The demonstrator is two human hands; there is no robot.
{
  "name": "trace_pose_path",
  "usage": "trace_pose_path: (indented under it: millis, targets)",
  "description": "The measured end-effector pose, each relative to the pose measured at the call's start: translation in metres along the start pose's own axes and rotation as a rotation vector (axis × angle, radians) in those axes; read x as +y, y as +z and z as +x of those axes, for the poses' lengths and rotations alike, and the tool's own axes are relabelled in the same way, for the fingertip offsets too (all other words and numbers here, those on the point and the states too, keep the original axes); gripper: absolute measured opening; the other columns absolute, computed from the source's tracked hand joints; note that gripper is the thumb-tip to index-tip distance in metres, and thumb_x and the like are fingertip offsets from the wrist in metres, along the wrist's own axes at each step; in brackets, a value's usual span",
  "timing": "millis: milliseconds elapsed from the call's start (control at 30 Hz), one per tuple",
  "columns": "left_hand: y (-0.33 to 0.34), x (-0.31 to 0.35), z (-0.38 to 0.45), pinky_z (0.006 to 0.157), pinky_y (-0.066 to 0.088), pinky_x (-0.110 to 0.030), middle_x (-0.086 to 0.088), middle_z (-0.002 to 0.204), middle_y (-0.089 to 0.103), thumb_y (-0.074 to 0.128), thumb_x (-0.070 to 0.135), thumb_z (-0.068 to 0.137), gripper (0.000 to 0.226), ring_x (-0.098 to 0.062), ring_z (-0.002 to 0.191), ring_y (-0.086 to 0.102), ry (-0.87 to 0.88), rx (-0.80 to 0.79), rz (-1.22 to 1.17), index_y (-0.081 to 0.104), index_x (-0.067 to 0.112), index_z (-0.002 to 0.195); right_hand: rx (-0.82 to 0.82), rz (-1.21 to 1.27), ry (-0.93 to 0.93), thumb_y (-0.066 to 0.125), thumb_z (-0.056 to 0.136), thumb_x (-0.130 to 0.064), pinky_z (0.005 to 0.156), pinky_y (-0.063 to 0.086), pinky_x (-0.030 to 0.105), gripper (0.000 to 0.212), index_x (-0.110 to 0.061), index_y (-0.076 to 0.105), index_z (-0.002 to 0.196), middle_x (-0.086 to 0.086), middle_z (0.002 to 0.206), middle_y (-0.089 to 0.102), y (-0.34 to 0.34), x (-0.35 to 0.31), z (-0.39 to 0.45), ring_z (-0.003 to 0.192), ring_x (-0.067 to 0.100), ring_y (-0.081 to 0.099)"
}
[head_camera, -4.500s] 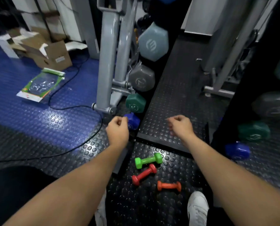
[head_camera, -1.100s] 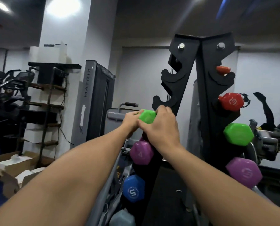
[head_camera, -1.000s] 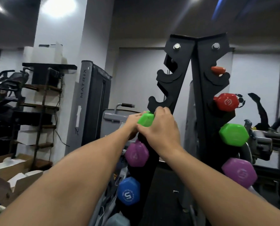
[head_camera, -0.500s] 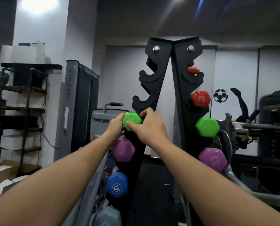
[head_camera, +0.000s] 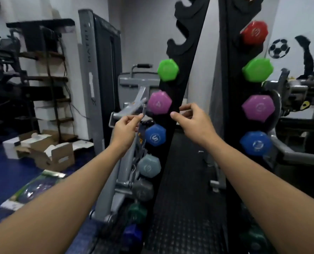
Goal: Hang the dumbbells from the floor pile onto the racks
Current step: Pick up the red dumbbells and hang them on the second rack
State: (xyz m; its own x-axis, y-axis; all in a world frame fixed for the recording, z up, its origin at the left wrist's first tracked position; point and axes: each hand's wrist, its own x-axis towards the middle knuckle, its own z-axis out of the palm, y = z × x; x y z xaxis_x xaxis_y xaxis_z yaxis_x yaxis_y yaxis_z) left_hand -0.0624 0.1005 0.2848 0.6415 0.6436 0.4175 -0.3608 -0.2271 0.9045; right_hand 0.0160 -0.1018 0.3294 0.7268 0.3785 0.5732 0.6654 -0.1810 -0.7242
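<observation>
Now the green dumbbell (head_camera: 168, 70) sits hung in a hook of the left rack (head_camera: 178, 57), its hexagonal head facing out, directly above a purple one (head_camera: 159, 102) and a blue one (head_camera: 155, 137); neither hand touches it. Left hand (head_camera: 125, 128) hovers below and left of it, fingers loosely curled, holding nothing. Right hand (head_camera: 193, 121) hovers in front of the rack's upright, thumb and forefinger spread and relaxed, also empty. Right rack (head_camera: 231, 74) carries a red head (head_camera: 254, 32), a green one (head_camera: 257, 69), purple and blue below. The two hooks above the green dumbbell on the left rack are vacant. The floor pile is not in view, so what remains there cannot be told. Handling judgement: these small coloured dumbbells look coated, probably vinyl or neoprene, so grippy rather than slick; rigid, not fragile, and light enough for one hand, though two hands give better aim at a hook. Best hold is likely round the narrow central handle, or one head in each hand, so that the handle drops cleanly into the notch. Hex heads should stop it rolling. Main risk, as I judge it: a handle seated only partway in the hook, slipping off onto the lower weights.
</observation>
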Motion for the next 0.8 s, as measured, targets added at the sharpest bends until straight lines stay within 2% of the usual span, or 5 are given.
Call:
trace_pose_path:
  millis: [233, 367, 500, 667, 800]
  targets:
    - [-0.003, -0.096, -0.086, 0.052, 0.041, -0.021, -0.001, 0.065, 0.056, 0.069, 0.021, 0.093, 0.02, -0.009, 0.057, 0.05, -0.157, 0.016, 0.099, 0.063, 0.018, 0.074, -0.039, 0.072, 0.344, 0.074, 0.074, -0.049, 0.083, 0.06, 0.049, 0.029, -0.027, 0.066, 0.091, -0.007, 0.083, 0.067, 0.053, 0.105, -0.082, 0.089, 0.019, 0.07]
    - [-0.003, -0.177, -0.143, 0.059, 0.04, -0.03, 0.008, 0.054, 0.06, 0.075, 0.024, 0.083, 0.022, -0.014, 0.058, 0.05, -0.331, -0.012, 0.177, 0.067, 0.021, 0.063, -0.113, 0.069, 0.586, 0.072, 0.073, -0.043, 0.075, 0.06, 0.047, 0.021, -0.025, 0.067, 0.083, -0.002, 0.081, 0.071, 0.08, 0.188, -0.141, 0.081, 0.022, 0.071]
    - [-0.007, -0.259, -0.196, 0.07, 0.048, -0.033, 0.007, 0.061, 0.065, 0.075, 0.044, 0.071, 0.024, -0.016, 0.065, 0.058, -0.578, -0.018, 0.235, 0.07, 0.022, 0.066, -0.232, 0.039, 0.817, 0.067, 0.091, -0.026, 0.059, 0.055, 0.032, 0.008, -0.018, 0.068, 0.09, 0.008, 0.089, 0.073, 0.107, 0.262, -0.205, 0.074, 0.02, 0.067]
    - [-0.015, -0.332, -0.258, 0.062, 0.043, -0.023, 0.005, 0.081, 0.071, 0.071, 0.038, 0.089, 0.018, -0.011, 0.07, 0.062, -0.84, 0.026, 0.329, 0.07, 0.021, 0.088, -0.312, 0.007, 1.01, 0.064, 0.095, -0.02, 0.058, 0.055, 0.032, 0.008, -0.012, 0.067, 0.095, 0.009, 0.086, 0.072, 0.15, 0.343, -0.279, 0.072, 0.02, 0.067]
    - [-0.028, -0.404, -0.305, 0.065, 0.045, -0.027, 0.004, 0.081, 0.07, 0.071, 0.035, 0.088, 0.015, -0.012, 0.072, 0.062, -1.022, 0.106, 0.344, 0.068, 0.021, 0.087, -0.433, -0.049, 1.116, 0.068, 0.089, -0.024, 0.057, 0.054, 0.035, 0.009, -0.016, 0.069, 0.086, 0.011, 0.081, 0.075, 0.2, 0.393, -0.328, 0.067, 0.025, 0.069]
